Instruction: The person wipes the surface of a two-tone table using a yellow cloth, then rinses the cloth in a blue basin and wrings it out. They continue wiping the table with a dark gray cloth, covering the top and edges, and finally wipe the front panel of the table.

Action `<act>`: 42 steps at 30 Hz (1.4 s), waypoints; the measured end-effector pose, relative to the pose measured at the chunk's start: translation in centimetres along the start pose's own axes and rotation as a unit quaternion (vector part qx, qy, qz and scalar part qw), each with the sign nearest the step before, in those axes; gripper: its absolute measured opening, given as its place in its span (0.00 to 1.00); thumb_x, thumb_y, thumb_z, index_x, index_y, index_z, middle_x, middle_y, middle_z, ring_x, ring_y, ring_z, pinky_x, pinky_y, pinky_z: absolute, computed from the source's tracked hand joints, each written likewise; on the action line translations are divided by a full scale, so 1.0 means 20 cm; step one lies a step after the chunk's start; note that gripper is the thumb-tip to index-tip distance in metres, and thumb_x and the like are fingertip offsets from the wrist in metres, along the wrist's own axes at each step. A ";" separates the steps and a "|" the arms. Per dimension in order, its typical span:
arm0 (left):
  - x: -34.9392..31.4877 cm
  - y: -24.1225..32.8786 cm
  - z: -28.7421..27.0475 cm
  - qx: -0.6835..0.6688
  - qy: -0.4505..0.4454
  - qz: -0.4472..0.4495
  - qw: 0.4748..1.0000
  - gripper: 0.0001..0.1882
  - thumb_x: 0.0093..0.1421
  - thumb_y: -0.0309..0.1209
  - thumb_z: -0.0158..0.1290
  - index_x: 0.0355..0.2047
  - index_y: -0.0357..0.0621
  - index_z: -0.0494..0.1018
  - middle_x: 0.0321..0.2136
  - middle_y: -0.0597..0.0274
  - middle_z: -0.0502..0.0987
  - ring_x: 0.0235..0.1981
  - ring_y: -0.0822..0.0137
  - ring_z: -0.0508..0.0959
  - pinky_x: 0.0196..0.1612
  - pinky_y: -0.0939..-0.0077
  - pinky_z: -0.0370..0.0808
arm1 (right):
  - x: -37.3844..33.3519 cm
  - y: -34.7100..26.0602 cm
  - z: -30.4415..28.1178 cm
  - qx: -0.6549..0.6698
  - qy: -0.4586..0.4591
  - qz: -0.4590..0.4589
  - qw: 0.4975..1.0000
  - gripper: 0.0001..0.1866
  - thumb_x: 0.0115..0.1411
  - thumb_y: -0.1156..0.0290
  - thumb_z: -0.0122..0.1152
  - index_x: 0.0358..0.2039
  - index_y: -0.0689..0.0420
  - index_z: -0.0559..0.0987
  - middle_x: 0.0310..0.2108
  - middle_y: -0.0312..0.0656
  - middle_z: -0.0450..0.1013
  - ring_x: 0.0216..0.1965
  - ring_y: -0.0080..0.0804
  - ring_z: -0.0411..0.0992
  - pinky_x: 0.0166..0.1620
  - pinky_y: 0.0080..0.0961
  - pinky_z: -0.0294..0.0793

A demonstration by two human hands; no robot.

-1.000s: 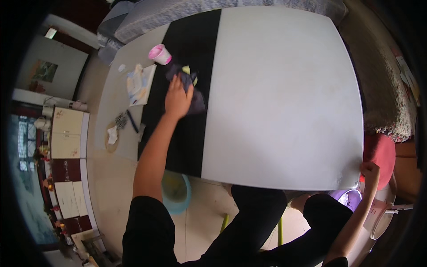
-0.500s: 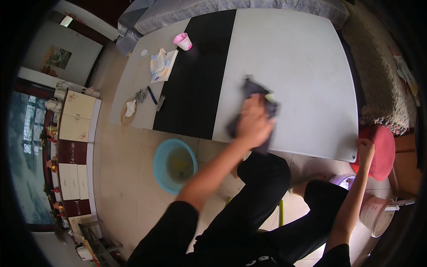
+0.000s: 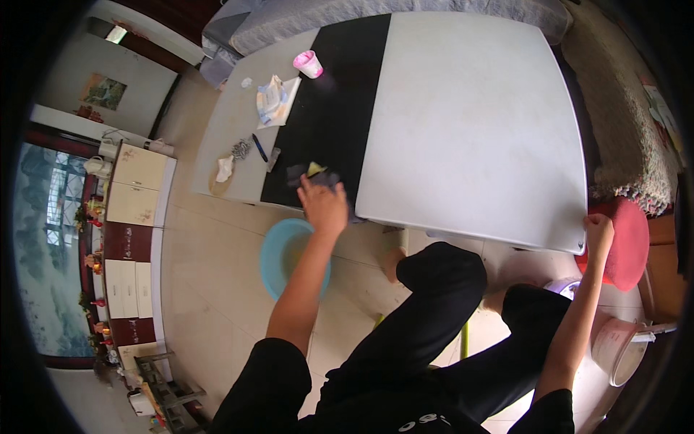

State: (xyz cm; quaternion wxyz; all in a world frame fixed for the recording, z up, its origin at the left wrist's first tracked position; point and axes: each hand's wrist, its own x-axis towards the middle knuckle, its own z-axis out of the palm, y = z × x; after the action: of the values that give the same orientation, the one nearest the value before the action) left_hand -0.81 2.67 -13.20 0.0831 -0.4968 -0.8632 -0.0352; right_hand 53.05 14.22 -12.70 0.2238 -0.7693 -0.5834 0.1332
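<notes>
My left hand [image 3: 323, 206] presses a dark grey cloth [image 3: 332, 179] onto the near end of the black strip [image 3: 334, 108] in the table. A small yellow patch shows at the cloth's far side, by my fingertips. Beyond the fingers lie a small clear piece [image 3: 273, 159] and a dark pen [image 3: 259, 147]. Below my left forearm stands a light blue basin [image 3: 269, 260], partly covered by the arm. My right hand [image 3: 598, 230] is closed in a fist at the table's near right corner, beside a red stool [image 3: 627, 246]; the inside of its fingers is hidden.
A pink and white cup [image 3: 309, 64], a wipes pack [image 3: 272, 101], a crumpled wire-like scourer [image 3: 241, 149] and a white tissue [image 3: 224, 169] lie on the table [image 3: 470, 130]. A sofa [image 3: 405, 25] borders the far edge. At lower right stands a bucket [image 3: 618, 354].
My left hand has slid the cloth leftward, from the white tabletop onto the black strip. The right fist stays by the corner. The whole view has shifted slightly.
</notes>
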 end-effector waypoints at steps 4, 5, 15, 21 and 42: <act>-0.12 0.69 -0.12 -0.070 -0.028 0.196 0.978 0.28 0.58 0.44 0.36 0.40 0.25 0.67 0.53 0.33 0.54 0.59 0.46 0.49 0.60 0.56 0.40 | 0.03 0.04 -0.02 0.017 -0.007 0.010 1.000 0.09 0.43 0.71 0.57 0.24 0.62 0.78 0.21 0.47 0.74 0.25 0.33 0.73 0.32 0.26 0.70; -0.14 0.86 -0.10 -0.108 -0.019 0.250 0.962 0.29 0.58 0.46 0.36 0.41 0.27 0.68 0.54 0.39 0.54 0.59 0.49 0.48 0.61 0.57 0.39 | 0.05 0.08 -0.03 0.012 -0.015 0.026 0.999 0.09 0.43 0.71 0.57 0.24 0.62 0.78 0.21 0.46 0.74 0.25 0.32 0.73 0.31 0.25 0.70; 0.28 0.23 -0.17 -0.170 -0.095 0.260 0.946 0.26 0.54 0.40 0.46 0.51 0.42 0.61 0.57 0.60 0.54 0.58 0.56 0.53 0.58 0.64 0.51 | 0.03 0.06 -0.01 0.012 -0.002 0.030 0.999 0.09 0.42 0.69 0.60 0.24 0.59 0.79 0.21 0.47 0.74 0.25 0.36 0.73 0.33 0.29 0.71; 0.20 0.23 0.01 0.053 -0.005 0.169 0.984 0.36 0.60 0.50 0.29 0.44 0.20 0.63 0.53 0.42 0.57 0.61 0.54 0.43 0.59 0.53 0.40 | 0.02 0.00 -0.03 0.026 -0.002 0.043 0.999 0.07 0.42 0.71 0.59 0.23 0.59 0.79 0.21 0.47 0.74 0.25 0.36 0.73 0.33 0.29 0.70; 0.03 0.01 -0.03 -0.082 0.021 0.120 0.989 0.28 0.56 0.43 0.41 0.47 0.30 0.62 0.55 0.48 0.55 0.59 0.54 0.50 0.59 0.56 0.44 | -0.02 -0.05 -0.01 0.013 0.027 0.009 1.000 0.06 0.41 0.69 0.60 0.21 0.57 0.79 0.20 0.49 0.72 0.25 0.43 0.73 0.31 0.32 0.71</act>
State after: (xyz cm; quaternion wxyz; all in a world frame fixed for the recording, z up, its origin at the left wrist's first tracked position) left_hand -0.81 3.16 -12.53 0.0632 -0.6009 -0.7897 -0.1062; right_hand 52.20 13.97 -12.09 0.2483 -0.7747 -0.5685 0.1223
